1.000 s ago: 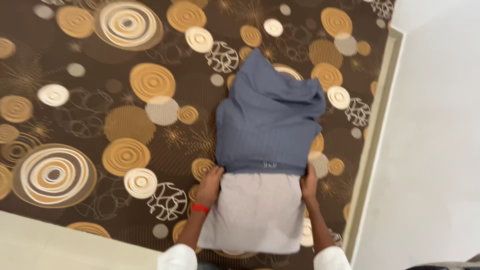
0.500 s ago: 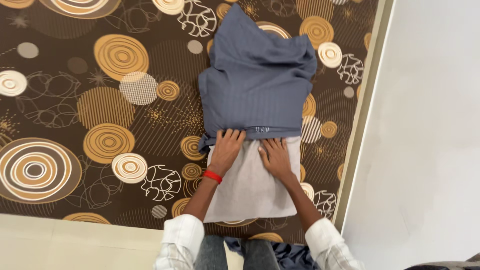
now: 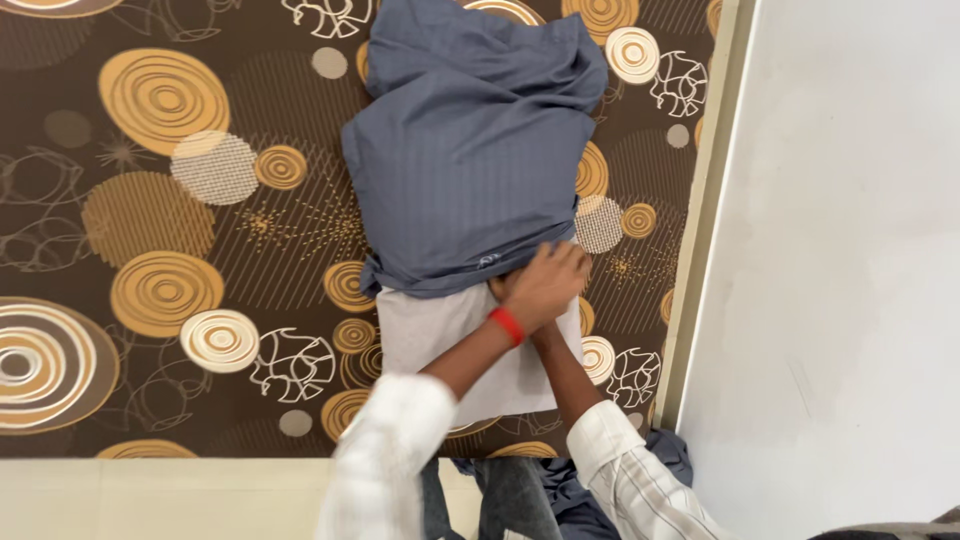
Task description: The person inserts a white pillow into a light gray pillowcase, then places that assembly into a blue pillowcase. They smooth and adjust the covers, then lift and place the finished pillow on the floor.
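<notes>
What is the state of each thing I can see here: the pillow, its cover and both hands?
Pillow: lying on the patterned surface, near end bare, rest inside the cover.
Blue-grey pillowcase: pulled partly over the pillow, wrinkled, open edge bunched.
Left hand: with red wristband, crossed over to the right corner of the cover's edge; grip unclear.
Right hand: mostly hidden under the left hand.

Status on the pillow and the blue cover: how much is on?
Done: the blue-grey cover encloses the far part of the pillow. In hand: the left hand, red band at the wrist, reaches across to the cover's open edge at the right side; the right hand is mostly hidden beneath it. Left: the near part of the pillow is bare, and the cover is bunched.
</notes>
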